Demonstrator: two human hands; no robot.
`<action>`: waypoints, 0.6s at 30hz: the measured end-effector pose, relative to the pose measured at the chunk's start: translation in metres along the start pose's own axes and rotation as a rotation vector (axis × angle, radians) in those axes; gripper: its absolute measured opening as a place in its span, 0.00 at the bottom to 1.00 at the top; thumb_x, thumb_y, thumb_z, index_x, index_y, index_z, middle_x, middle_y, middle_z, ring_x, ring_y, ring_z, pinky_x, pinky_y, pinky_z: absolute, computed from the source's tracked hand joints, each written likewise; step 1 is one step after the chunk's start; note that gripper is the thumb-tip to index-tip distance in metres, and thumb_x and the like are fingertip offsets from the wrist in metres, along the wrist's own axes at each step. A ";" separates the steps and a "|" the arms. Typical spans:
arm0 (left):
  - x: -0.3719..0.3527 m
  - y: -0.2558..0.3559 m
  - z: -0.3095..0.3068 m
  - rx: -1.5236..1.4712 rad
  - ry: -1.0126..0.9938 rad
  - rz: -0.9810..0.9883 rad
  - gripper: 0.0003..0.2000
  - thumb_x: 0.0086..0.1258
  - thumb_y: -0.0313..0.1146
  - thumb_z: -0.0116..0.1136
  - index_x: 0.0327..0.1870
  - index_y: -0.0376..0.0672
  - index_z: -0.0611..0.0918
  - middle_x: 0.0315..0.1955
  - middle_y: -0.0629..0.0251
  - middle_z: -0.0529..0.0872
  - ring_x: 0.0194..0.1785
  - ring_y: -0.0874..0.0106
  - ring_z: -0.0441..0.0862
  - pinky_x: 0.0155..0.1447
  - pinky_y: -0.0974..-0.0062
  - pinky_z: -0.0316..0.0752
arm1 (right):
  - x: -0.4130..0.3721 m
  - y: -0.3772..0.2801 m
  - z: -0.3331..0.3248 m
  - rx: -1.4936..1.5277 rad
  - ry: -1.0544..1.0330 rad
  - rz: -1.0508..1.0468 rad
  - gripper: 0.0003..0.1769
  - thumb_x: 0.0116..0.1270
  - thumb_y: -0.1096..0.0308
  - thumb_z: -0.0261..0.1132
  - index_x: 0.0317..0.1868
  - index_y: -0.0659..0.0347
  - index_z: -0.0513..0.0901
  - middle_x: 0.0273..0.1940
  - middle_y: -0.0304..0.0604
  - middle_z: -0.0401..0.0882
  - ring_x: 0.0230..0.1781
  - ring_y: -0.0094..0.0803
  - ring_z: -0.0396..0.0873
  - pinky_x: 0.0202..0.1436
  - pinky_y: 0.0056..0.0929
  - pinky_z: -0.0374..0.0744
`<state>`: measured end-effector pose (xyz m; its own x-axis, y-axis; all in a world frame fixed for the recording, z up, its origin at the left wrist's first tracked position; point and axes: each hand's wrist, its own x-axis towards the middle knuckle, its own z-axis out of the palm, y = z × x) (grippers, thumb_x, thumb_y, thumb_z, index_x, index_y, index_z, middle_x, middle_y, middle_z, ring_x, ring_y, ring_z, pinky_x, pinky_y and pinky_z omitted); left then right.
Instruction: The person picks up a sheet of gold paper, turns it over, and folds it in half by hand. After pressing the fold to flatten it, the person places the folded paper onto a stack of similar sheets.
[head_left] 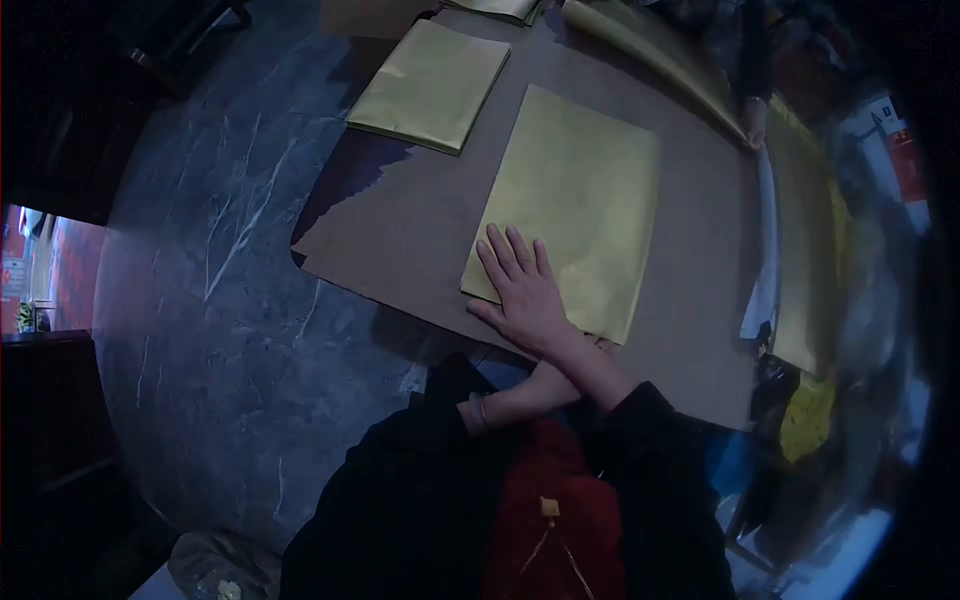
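A gold sheet or flat stack (590, 190) lies on the brown board. My right hand (522, 298) rests palm down on its lower left part, fingers spread and thumb out to the left. Beneath my right wrist, my left hand (555, 385) reaches across to the right, near the sheet's bottom edge. My right forearm covers part of it, and its fingers are mostly hidden, so its grip is unclear. A bracelet is on my left wrist.
A folded gold stack (430, 85) lies at the board's upper left. Past the brown board (400, 250), another person's hand (755, 125) touches a long gold sheet (670, 60). More gold sheets (805, 240) are at right. Marbled floor (230, 300) spans the left.
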<state>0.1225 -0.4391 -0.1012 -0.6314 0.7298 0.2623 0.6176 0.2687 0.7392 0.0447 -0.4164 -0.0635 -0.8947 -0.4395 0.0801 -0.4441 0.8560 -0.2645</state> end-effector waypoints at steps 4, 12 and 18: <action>-0.002 0.003 0.008 0.430 -0.174 0.001 0.23 0.70 0.41 0.42 0.64 0.42 0.67 0.58 0.57 0.73 0.62 0.61 0.69 0.67 0.62 0.61 | 0.002 0.001 0.003 -0.016 0.035 -0.002 0.38 0.68 0.42 0.52 0.71 0.56 0.61 0.75 0.45 0.49 0.76 0.44 0.44 0.74 0.56 0.45; -0.006 -0.009 0.013 0.204 0.137 0.109 0.23 0.70 0.41 0.42 0.63 0.40 0.68 0.57 0.54 0.74 0.61 0.60 0.71 0.66 0.61 0.62 | 0.003 0.000 0.003 -0.014 0.045 0.009 0.37 0.68 0.43 0.52 0.70 0.56 0.62 0.75 0.44 0.48 0.76 0.44 0.45 0.74 0.56 0.46; 0.000 -0.003 0.000 0.104 -0.119 -0.007 0.21 0.70 0.40 0.43 0.60 0.39 0.69 0.54 0.55 0.76 0.58 0.60 0.73 0.65 0.62 0.64 | 0.004 0.000 0.004 -0.029 0.048 0.009 0.37 0.68 0.43 0.52 0.71 0.56 0.61 0.75 0.44 0.49 0.76 0.45 0.46 0.74 0.56 0.46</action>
<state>0.1209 -0.4399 -0.1037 -0.5796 0.7954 0.1774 0.6625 0.3331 0.6710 0.0417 -0.4196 -0.0671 -0.8997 -0.4186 0.1236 -0.4364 0.8678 -0.2377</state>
